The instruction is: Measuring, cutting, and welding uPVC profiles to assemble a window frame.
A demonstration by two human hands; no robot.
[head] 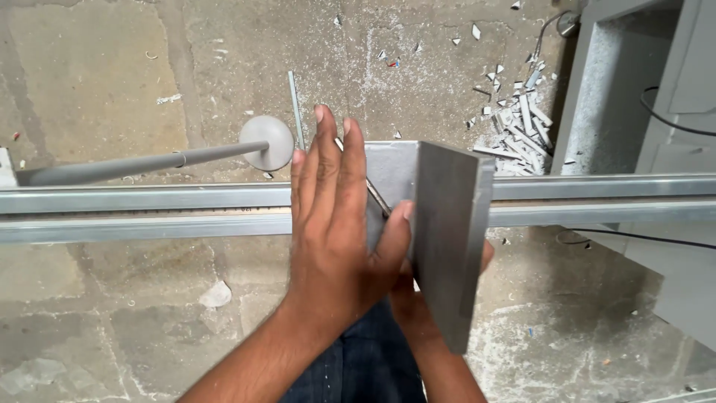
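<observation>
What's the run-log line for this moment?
left hand: flat on grey block | right hand: gripping block from below | block: across aluminium rail

Left hand (335, 224) lies flat against grey metal piece (447, 239) over aluminium rail (149, 209).

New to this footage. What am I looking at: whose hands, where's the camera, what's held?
One picture, from a camera worn on a person's head, looking down. There is no machine arm, only bare hands. The left hand lies flat, fingers stretched out, against a grey angle-shaped metal piece. The right hand is mostly hidden behind that piece and seems to grip it from below. The piece sits on a long aluminium rail crossing the view. Below is a concrete floor with a pile of white offcuts and a grey rod with a round foot.
</observation>
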